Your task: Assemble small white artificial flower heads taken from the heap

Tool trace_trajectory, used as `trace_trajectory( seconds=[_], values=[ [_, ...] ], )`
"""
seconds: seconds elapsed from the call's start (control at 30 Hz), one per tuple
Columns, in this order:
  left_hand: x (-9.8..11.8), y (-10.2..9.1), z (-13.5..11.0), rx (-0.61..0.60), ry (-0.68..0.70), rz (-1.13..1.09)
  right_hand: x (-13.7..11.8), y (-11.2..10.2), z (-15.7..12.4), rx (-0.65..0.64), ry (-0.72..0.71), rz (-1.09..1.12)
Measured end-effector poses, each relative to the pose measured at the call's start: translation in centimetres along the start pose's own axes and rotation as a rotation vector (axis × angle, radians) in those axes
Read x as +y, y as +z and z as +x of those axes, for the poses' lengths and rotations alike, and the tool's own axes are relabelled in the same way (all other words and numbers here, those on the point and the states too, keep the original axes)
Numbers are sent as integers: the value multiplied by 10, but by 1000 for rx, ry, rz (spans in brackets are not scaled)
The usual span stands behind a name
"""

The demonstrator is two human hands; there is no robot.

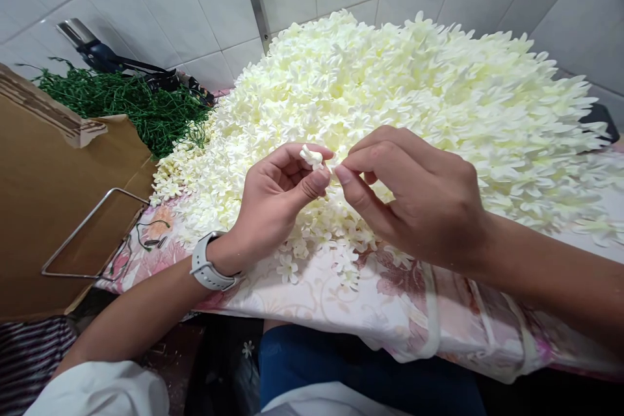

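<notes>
L hand (277, 198) fingers pinch flower (311, 156) | R hand (414, 201) pinched, maybe on it | floral cloth (312, 302), tiled wall (195, 6)

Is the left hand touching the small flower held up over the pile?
Touching. The head view shows the left hand pinching the small flower between thumb and fingertips, no gap visible.

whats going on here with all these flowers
A person sits at a table heaped with cream flowers. The left hand, watch on its wrist, pinches a small white flower above the heap's near edge. The right hand has its fingertips pinched right beside it. Green stems lie at the far left.
</notes>
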State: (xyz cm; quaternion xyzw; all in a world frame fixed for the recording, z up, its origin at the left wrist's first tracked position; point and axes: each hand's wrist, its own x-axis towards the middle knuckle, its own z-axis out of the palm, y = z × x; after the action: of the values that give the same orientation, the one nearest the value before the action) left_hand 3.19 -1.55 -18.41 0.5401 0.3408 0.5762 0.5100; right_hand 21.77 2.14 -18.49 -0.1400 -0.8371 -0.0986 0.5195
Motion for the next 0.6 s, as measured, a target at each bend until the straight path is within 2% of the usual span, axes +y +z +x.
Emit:
trace_trajectory(
  seconds=[0.13, 0.37, 0.6],
  values=[
    [2, 0, 1, 41, -29, -14, 3, -4, 1, 8, 10, 1],
    [0, -2, 2, 31, -28, -26, 4, -6, 3, -49, 140, 227],
    [2, -3, 3, -76, 20, -58, -2, -7, 4, -90, 461, 592]
  ],
)
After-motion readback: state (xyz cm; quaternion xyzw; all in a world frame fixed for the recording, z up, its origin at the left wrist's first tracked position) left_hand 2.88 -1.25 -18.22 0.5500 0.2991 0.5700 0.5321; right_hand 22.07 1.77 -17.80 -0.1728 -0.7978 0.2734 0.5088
